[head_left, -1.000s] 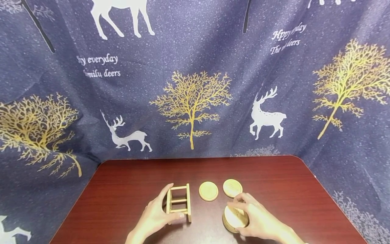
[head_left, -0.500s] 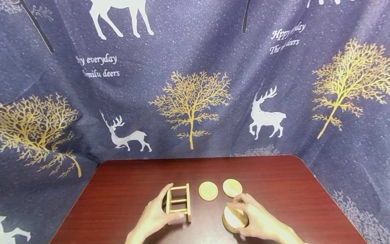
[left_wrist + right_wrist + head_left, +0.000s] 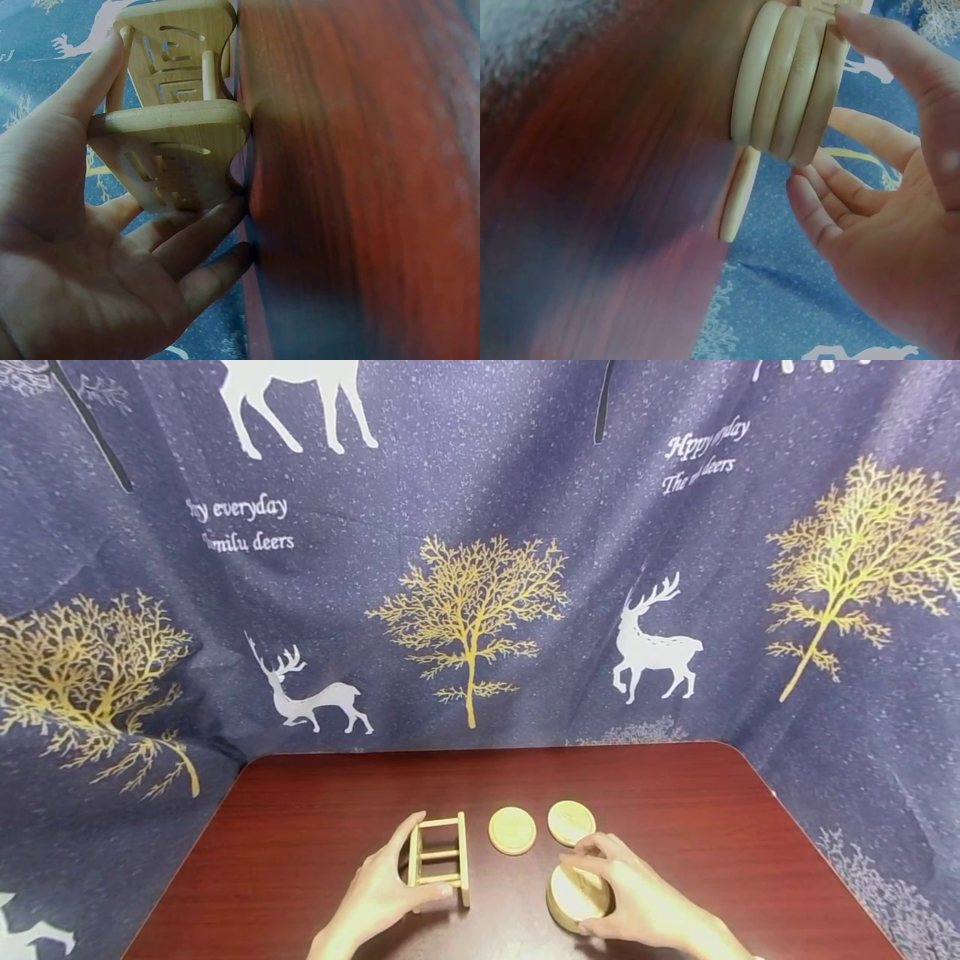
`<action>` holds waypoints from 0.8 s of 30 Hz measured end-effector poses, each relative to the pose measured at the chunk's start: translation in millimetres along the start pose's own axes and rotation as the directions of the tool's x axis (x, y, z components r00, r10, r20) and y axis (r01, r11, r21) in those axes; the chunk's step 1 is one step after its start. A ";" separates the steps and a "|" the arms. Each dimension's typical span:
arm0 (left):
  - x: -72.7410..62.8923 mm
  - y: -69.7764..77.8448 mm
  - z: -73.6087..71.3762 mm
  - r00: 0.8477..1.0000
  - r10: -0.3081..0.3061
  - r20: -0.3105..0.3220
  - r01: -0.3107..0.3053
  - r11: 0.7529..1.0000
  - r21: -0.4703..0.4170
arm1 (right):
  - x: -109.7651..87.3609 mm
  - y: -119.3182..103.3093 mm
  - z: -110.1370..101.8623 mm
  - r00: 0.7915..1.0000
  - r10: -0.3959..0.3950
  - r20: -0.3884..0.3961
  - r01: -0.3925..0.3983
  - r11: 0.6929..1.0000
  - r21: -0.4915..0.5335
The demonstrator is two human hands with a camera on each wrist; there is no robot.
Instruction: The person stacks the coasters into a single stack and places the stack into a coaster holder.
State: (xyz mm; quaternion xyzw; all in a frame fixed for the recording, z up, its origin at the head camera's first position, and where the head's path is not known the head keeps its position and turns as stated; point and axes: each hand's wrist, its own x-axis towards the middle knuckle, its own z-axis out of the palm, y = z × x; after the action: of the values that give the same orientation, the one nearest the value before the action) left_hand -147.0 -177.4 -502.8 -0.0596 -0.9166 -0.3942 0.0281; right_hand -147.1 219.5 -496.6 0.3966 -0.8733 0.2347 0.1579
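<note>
Hardly anything has moved since half a second ago. On the red bench [image 3: 300, 827], the left hand [image 3: 375, 885] pinches the rack [image 3: 464, 860] between its thumb and fingers. Over to the right, the right hand [image 3: 637, 893] curls round the stack [image 3: 573, 897] of four discs; it's hard to tell if it grips only the top one. Past the stack lie the near-left disc [image 3: 512, 831] and the far-right disc [image 3: 570, 821], side by side.

I counted one left hand [image 3: 382, 882], one right hand [image 3: 628, 895], one table [image 3: 315, 843], one rack [image 3: 464, 860] with two side panels [image 3: 172, 116], and six discs [image 3: 512, 831]: four in one stack [image 3: 573, 900], two lying singly.
</note>
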 end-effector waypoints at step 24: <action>-0.7 1.8 -1.4 1.000 -0.009 0.004 0.009 1.000 -0.006 | 6.4 4.3 -10.1 0.987 0.159 -0.003 -0.159 0.987 -0.004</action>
State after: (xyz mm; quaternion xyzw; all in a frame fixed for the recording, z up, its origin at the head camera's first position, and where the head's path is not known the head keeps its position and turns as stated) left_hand -146.1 -177.2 -500.6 -0.0563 -0.9158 -0.3968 0.0245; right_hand -153.6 223.4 -486.4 0.3250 -0.9024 0.2454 0.1408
